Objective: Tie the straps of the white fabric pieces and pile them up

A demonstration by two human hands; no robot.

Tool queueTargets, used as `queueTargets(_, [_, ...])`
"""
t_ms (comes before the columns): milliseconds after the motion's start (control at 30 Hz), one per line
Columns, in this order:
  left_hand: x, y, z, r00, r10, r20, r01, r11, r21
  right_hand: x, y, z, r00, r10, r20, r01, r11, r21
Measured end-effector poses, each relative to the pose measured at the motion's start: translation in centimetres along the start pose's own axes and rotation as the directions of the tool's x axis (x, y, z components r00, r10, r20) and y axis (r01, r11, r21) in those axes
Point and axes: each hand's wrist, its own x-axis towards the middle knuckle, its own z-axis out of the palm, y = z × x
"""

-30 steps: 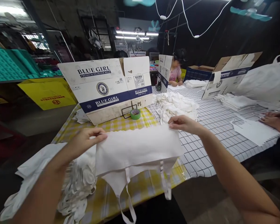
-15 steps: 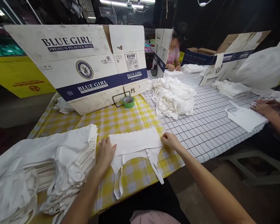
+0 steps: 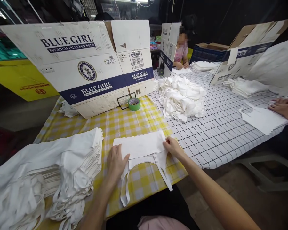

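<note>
White garment [image 3: 141, 145] lies at lower centre of frame on the yellow-checked worktop [image 3: 115, 123], straps toward the bottom edge. Left hand [image 3: 117, 159] rests on its left edge, thumb spread from the fingers; right hand [image 3: 172, 146] pinches its right edge between thumb and fingers. Garment stack [image 3: 69, 143] sits lower left, green tape roll [image 3: 134, 106] near centre.

A dark wall [image 3: 216, 19] stands behind the checked tables [image 3: 220, 127].
</note>
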Motion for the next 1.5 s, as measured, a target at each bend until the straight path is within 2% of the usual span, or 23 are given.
queueTargets(67, [-0.7, 1.5, 0.4, 0.988, 0.092, 0.122, -0.082, 0.992, -0.091, 0.0, -0.6, 0.0, 0.997, 0.024, 0.071, -0.033, 0.991, 0.132])
queueTargets(133, [-1.5, 3.0, 1.0, 0.952, 0.181, 0.245, -0.145, 0.977, -0.158, 0.1, -1.1, 0.0, 0.991, 0.037, 0.129, -0.069, 0.965, 0.255])
queueTargets(233, [-2.2, 4.7, 1.8, 0.898, 0.274, 0.345, -0.213, 0.956, -0.204, 0.4, -1.5, 0.3, 0.983, 0.067, 0.169, -0.13, 0.909, 0.396])
queueTargets(367, [-2.4, 5.1, 2.1, 0.9, 0.249, 0.357, -0.189, 0.963, -0.194, 0.7, -1.6, 0.5, 0.972, 0.147, 0.186, -0.221, 0.842, 0.492])
queueTargets(500, [-2.0, 3.8, 1.5, 0.9, 0.211, 0.381, -0.124, 0.963, -0.24, 1.0, -1.5, 0.8, 0.945, 0.207, 0.253, -0.31, 0.814, 0.491])
queueTargets(567, [-1.2, 2.8, 0.8, 0.908, 0.186, 0.375, -0.079, 0.956, -0.283, 1.3, -1.7, 1.0, 0.933, 0.214, 0.289, -0.333, 0.818, 0.469])
queueTargets(667, [1.0, 1.9, -0.8, 0.935, 0.194, 0.295, -0.064, 0.915, -0.399, 1.7, -3.1, 0.9, 0.927, 0.177, 0.331, -0.318, 0.839, 0.441])
queueTargets(733, [3.3, 2.0, -2.4, 0.945, 0.226, 0.235, -0.072, 0.847, -0.527, 1.9, -5.1, 0.4, 0.921, 0.1, 0.375, -0.267, 0.866, 0.424])
queueTargets(800, [5.8, 2.6, -4.2, 0.94, 0.281, 0.192, -0.071, 0.714, -0.697, 2.1, -7.9, -0.4, 0.891, -0.017, 0.453, -0.171, 0.913, 0.37])
queueTargets(867, [8.1, 3.6, -6.1, 0.91, 0.369, 0.187, -0.028, 0.506, -0.862, 2.3, -11.2, -1.3, 0.832, -0.135, 0.538, -0.027, 0.959, 0.281])
queueTargets(933, [10.2, 4.8, -7.8, 0.852, 0.471, 0.23, 0.066, 0.338, -0.939, 2.5, -14.5, -2.2, 0.784, -0.223, 0.579, 0.135, 0.972, 0.191])
queueTargets(1000, [11.8, 5.8, -9.3, 0.798, 0.534, 0.279, 0.129, 0.301, -0.945, 2.9, -17.6, -3.3, 0.765, -0.306, 0.567, 0.289, 0.949, 0.123])
queueTargets(1033, [12.5, 6.2, -10.0, 0.795, 0.537, 0.283, 0.125, 0.311, -0.942, 3.0, -19.0, -3.9, 0.766, -0.353, 0.537, 0.356, 0.929, 0.103])
queueTargets(1100, [13.5, 6.8, -11.8, 0.832, 0.506, 0.229, 0.066, 0.32, -0.945, 2.8, -21.3, -5.3, 0.773, -0.454, 0.444, 0.466, 0.88, 0.088])
queueTargets(1167, [13.9, 7.1, -13.8, 0.87, 0.474, 0.137, -0.004, 0.285, -0.959, 1.9, -22.9, -6.9, 0.765, -0.546, 0.341, 0.553, 0.829, 0.088])
queueTargets(1233, [13.4, 7.0, -15.6, 0.872, 0.486, 0.063, -0.075, 0.259, -0.963, 0.2, -23.7, -8.3, 0.734, -0.621, 0.273, 0.625, 0.776, 0.085])
queueTargets(1333, [10.9, 6.1, -16.5, 0.817, 0.576, 0.013, -0.188, 0.289, -0.939, -3.2, -22.7, -9.1, 0.677, -0.677, 0.289, 0.693, 0.718, 0.058])
queueTargets(1400, [8.1, 5.0, -15.3, 0.782, 0.622, 0.035, -0.219, 0.328, -0.919, -5.5, -20.5, -8.0, 0.656, -0.647, 0.388, 0.684, 0.727, 0.056])
queueTargets(1467, [4.5, 3.6, -12.8, 0.764, 0.639, 0.093, -0.218, 0.39, -0.895, -7.4, -17.1, -5.7, 0.636, -0.568, 0.522, 0.627, 0.775, 0.079])
queueTargets(1500, [2.6, 2.9, -11.3, 0.745, 0.649, 0.156, -0.2, 0.441, -0.875, -8.1, -15.2, -4.3, 0.613, -0.528, 0.588, 0.598, 0.796, 0.091])
